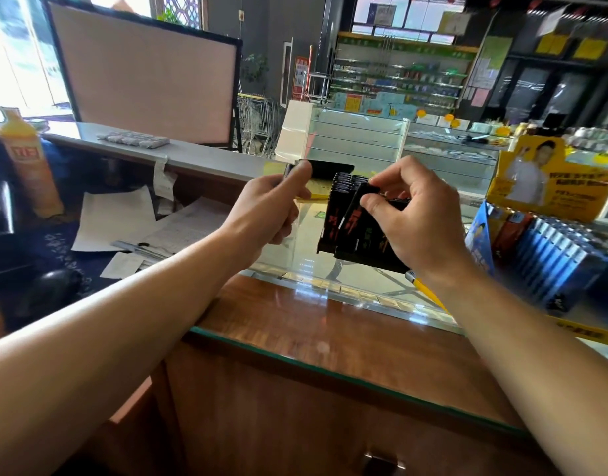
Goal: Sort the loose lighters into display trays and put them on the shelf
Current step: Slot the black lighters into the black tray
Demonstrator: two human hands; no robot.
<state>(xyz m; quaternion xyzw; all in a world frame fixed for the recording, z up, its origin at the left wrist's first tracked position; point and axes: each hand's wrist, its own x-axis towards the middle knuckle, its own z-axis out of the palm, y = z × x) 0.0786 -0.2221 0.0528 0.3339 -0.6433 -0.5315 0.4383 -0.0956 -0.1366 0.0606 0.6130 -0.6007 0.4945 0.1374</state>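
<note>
Both hands are raised over the glass worktop point(330, 293). The right hand point(416, 214) pinches a black lighter point(356, 209) by its top between thumb and fingers, holding it tilted against the front of a black display tray point(364, 249) that stands on the glass with rows of black lighters in it. The left hand point(271, 207) is curled round a small dark object, seemingly another lighter point(289, 171), with the thumb up along it, just left of the tray. To the right stands a blue tray of lighters point(553, 255) under a yellow display card point(550, 180). Papers point(117, 221) and an orange bottle point(27, 163) lie well off to the left.
</note>
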